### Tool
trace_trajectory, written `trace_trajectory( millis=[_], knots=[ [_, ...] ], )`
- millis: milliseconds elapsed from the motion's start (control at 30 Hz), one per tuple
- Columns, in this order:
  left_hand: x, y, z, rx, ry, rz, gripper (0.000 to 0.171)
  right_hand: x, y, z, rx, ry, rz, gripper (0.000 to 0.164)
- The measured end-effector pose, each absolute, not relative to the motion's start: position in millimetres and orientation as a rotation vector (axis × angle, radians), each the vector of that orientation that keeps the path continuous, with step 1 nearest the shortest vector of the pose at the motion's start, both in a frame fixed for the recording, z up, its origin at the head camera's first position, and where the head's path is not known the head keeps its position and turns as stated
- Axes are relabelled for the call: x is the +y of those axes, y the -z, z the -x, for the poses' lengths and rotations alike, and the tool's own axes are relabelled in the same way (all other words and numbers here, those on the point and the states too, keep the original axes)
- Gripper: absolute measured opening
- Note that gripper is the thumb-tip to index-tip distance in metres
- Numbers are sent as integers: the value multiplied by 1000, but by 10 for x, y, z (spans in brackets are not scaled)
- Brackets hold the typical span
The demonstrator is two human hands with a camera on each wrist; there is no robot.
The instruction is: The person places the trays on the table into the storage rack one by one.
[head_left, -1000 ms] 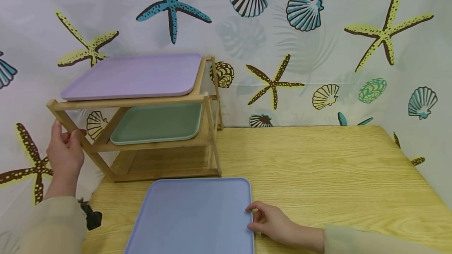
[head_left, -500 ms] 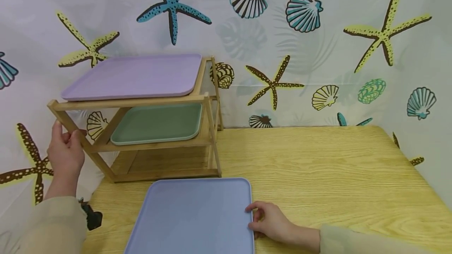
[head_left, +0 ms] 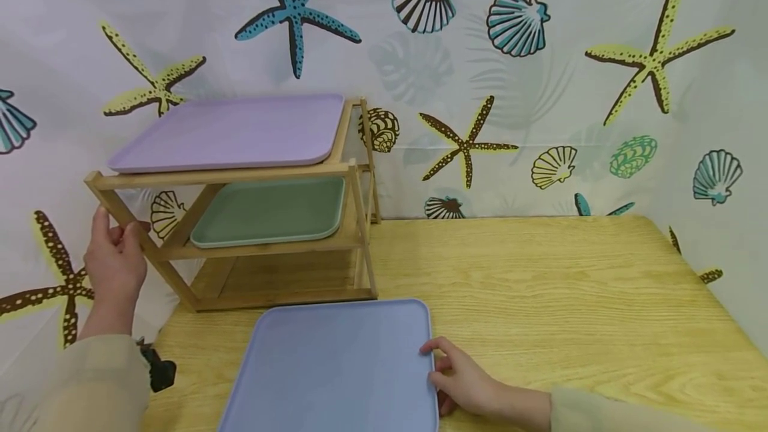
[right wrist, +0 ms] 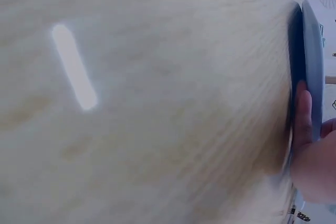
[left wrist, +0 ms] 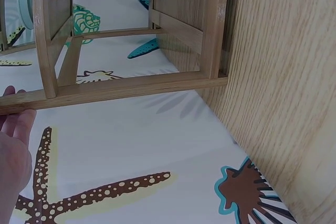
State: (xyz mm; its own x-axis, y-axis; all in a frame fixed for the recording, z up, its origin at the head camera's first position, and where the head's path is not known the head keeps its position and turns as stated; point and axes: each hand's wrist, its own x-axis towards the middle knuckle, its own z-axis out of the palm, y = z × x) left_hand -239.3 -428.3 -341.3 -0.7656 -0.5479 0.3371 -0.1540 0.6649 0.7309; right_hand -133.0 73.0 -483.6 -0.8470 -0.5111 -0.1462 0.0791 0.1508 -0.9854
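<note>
"Head view, bottom centre: that's the blue tray [head_left: 336,365] lying in front of the wooden rack [head_left: 270,249], its near end cut off by the frame. What's being done with it?"

"Taking hold of it, I'd judge. The right hand [head_left: 465,379], right of bottom centre, pinches its right edge, and the right wrist view shows fingers [right wrist: 303,114] reaching beneath. Whether that edge is off the table [head_left: 540,285], I can't tell"

"And the left hand [head_left: 117,259]?"

"Far left, curled round the rack's left front post [head_left: 171,279]; the left wrist view shows fingers on both sides of the wood. Looks like steadying to me"

"So what would the next move call for?"

"A firm pinch, I reckon, and care to keep the tray level, since just one side of it is held"

"Anything in the way?"

"The bottom front rail [head_left: 240,302] sits just beyond the tray's far edge, so a push forward might bump it. The green tray [head_left: 270,212] rests on the middle shelf and the lilac tray [head_left: 234,132] on top, upper left; a knock could shift both"

"And that black object [head_left: 161,372], lower left?"

"Beside the left sleeve [head_left: 99,385], but I can't make out what it is"
</note>
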Motion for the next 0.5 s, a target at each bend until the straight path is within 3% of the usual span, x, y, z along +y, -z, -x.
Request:
trace_trajectory(
  millis=[200,500],
  knots=[
    [-4278,3401,2399,-2327,938,-528,45,780,4875,1311,1730,1860,454,71],
    [-4284,3418,2392,-2304,892,-500,42,870,4850,1304,1638,1925,481,67]
  ],
)
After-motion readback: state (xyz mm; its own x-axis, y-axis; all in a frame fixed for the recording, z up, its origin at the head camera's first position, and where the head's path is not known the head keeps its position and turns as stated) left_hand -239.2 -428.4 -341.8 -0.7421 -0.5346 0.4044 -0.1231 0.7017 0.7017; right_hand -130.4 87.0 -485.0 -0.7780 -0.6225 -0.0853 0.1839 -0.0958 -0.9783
